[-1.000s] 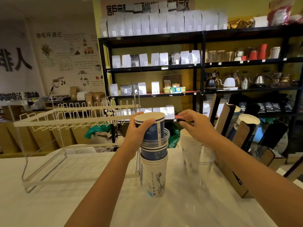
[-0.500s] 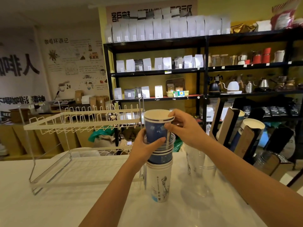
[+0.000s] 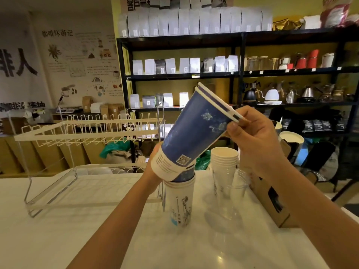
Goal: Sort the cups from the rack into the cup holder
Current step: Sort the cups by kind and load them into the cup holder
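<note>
Two bare forearms reach up from the near edge of the white counter (image 3: pixel 58 230). The left one rises from the bottom centre, and the left hand (image 3: pixel 153 167) is wrapped around the white base of the blue cups (image 3: pixel 196 129), mostly hidden behind them. These are two nested cups, shown by the double white rim, tilted with the rims up and to the right. The right forearm comes in from the lower right corner; the right hand (image 3: pixel 256 140) pinches the cups just under the rim, thumb on the near wall.

Directly beneath the tilted base stands a white printed cup (image 3: pixel 180 202) with another blue cup seated in it. To its right are a stack of white paper cups (image 3: pixel 224 162) and clear plastic cups (image 3: pixel 231 193). A cardboard cup holder (image 3: pixel 272 202) lies along the counter's right edge. The wire rack (image 3: pixel 87 131) stands toward the far left of the counter. Black shelving (image 3: pixel 239 74) with pouches and kettles fills the back wall.
</note>
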